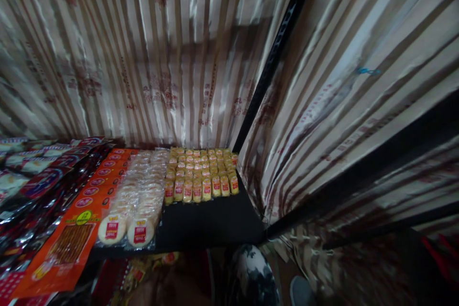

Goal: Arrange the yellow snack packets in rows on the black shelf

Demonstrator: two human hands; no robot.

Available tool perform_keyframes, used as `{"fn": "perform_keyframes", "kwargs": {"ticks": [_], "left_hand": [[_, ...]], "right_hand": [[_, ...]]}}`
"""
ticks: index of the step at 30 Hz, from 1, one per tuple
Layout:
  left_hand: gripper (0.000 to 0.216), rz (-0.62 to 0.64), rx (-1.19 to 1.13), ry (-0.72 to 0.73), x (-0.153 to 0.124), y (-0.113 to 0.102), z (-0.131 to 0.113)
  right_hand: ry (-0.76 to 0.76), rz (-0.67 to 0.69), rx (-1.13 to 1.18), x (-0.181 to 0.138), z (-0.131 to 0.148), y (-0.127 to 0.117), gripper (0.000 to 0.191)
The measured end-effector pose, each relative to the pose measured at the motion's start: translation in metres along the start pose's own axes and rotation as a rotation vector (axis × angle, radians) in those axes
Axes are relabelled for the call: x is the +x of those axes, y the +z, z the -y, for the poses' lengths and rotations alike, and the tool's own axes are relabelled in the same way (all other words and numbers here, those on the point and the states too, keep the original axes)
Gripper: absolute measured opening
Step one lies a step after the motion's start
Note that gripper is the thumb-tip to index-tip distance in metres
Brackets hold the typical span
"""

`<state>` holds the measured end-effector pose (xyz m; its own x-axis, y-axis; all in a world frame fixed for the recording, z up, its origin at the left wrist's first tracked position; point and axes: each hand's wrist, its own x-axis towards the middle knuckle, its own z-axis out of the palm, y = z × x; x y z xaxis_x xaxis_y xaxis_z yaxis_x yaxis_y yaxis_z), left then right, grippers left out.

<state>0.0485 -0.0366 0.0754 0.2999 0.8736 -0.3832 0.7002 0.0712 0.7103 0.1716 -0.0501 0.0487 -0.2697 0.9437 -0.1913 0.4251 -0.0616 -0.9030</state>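
Light poor. I read everything off the black shelf. At its right rear, small yellow packets with red labels, set in rows. Along its middle, two overlapping columns of clear-wrapped pale rounds. On its left part, a row of overlapped orange packs, the front one showing brown sticks. At its far left, dark glossy packs. Behind it, a striped curtain. Below its front edge I make out a hand, too dark to say which; below its right front, black-and-white cloth.
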Motion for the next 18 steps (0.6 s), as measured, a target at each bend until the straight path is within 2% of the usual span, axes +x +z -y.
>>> {"fn": "perform_keyframes", "kwargs": {"ticks": [3, 5, 7, 10, 12, 15, 18], "left_hand": [[0.015, -0.005, -0.028, 0.006, 0.004, -0.005, 0.004], [0.019, -0.049, -0.108, 0.053, 0.006, -0.011, -0.003], [0.028, -0.100, -0.210, 0.125, 0.008, -0.019, -0.022], [0.045, -0.140, -0.285, 0.246, 0.019, -0.032, -0.065], [0.052, -0.144, -0.317, 0.329, 0.033, -0.037, -0.098], [0.054, -0.197, -0.320, 0.417, 0.058, -0.037, -0.141], [0.053, -0.233, -0.265, 0.405, 0.082, -0.028, -0.175]], "right_hand": [[0.065, 0.066, 0.064, -0.012, 0.001, -0.020, 0.026], [0.060, 0.082, 0.131, -0.019, 0.007, -0.040, 0.030], [0.027, 0.041, 0.233, -0.022, 0.016, -0.064, 0.031], [-0.053, -0.023, 0.475, -0.021, 0.033, -0.101, 0.033], [-0.110, -0.117, 0.620, -0.016, 0.040, -0.124, 0.037], [-0.166, -0.323, 0.667, -0.007, 0.041, -0.151, 0.037], [-0.163, -0.552, 0.718, 0.003, 0.033, -0.174, 0.041]]}}
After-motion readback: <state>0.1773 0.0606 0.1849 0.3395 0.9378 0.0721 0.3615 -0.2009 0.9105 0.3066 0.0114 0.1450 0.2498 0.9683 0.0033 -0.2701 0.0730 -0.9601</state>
